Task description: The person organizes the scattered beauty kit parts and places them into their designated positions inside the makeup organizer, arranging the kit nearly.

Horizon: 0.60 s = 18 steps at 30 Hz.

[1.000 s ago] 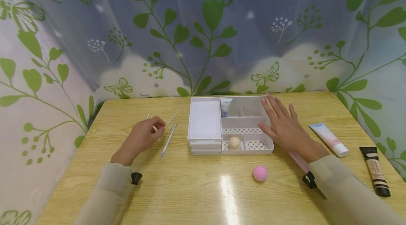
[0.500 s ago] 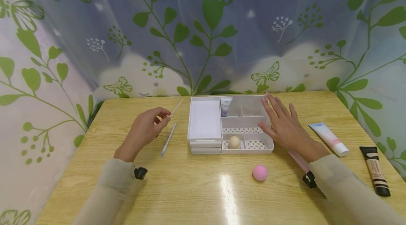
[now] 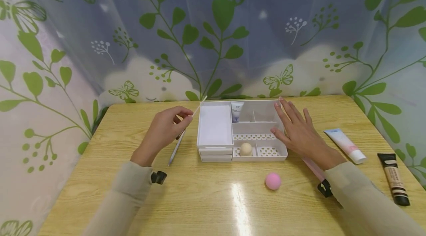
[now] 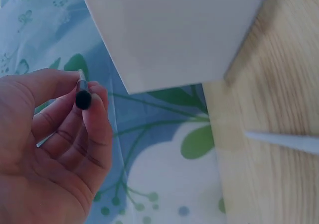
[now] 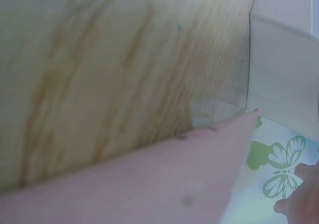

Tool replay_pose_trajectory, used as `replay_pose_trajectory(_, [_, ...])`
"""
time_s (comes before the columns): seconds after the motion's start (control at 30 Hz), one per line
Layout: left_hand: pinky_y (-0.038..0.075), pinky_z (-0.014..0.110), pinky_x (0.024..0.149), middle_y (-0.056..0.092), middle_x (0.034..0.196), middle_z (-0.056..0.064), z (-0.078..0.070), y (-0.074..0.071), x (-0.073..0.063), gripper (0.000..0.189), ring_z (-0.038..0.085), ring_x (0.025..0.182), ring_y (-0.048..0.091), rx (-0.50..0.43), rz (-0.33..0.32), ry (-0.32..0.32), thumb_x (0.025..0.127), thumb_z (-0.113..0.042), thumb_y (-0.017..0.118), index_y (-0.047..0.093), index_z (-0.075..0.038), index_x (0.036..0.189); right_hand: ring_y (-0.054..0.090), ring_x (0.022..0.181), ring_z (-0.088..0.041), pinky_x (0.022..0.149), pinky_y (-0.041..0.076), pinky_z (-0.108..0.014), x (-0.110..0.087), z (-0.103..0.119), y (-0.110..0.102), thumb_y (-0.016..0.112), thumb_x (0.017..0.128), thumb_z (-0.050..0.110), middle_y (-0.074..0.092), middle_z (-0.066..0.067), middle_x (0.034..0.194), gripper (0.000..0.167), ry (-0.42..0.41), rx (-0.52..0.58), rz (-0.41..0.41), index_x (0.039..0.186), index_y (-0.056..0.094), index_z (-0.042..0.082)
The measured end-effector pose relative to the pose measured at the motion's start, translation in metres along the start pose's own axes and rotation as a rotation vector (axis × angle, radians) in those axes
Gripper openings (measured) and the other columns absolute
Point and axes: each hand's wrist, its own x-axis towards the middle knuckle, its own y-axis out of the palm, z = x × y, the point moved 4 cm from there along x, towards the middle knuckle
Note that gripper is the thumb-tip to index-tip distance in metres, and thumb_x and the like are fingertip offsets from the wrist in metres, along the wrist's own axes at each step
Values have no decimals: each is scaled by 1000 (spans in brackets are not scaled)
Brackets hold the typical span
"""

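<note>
My left hand [image 3: 166, 128] pinches a thin pale stick [image 3: 200, 104] between thumb and fingertips, its far tip rising at the left back corner of the white desk organizer [image 3: 215, 123]. In the left wrist view the near end of this stick is dark and round. My right hand [image 3: 296, 132] rests with spread, straight fingers on the organizer's right side. Inside the organizer stand a small white tube [image 3: 236, 112] at the back and a beige ball [image 3: 246, 149] in a front compartment. A slim pale pen [image 3: 175, 151] lies on the table below my left hand.
A pink ball [image 3: 273, 181] sits in front of the organizer. To the right lie a blue-and-pink tube [image 3: 346, 146] and a black-and-beige tube [image 3: 394, 179]. A pink strip [image 3: 314, 169] shows under my right wrist. A leaf-patterned curtain [image 3: 213, 43] hangs behind the table.
My left hand has moved right and slightly back with the pale stick, from left of the pen to beside the organizer. The right hand has stayed in place.
</note>
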Motion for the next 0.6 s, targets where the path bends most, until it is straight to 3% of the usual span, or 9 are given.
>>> replay_pose_trajectory(0.37, [53, 33, 62, 80, 113, 3, -24, 15, 14, 21, 16, 73, 64, -34, 71, -8, 108, -26, 71, 79, -16, 123, 13, 168, -47, 126, 10, -83, 1, 1, -1, 56, 113, 45, 2, -11, 185, 86, -4, -6, 6, 177, 8, 14])
replay_pose_trajectory(0.6, [53, 32, 65, 80, 110, 2, -33, 26, 22, 18, 15, 74, 64, -6, 105, -23, 107, -27, 71, 79, -17, 120, 11, 169, -45, 126, 9, -83, 0, -1, 0, 53, 114, 48, -4, -9, 186, 86, 2, -7, 14, 177, 6, 15])
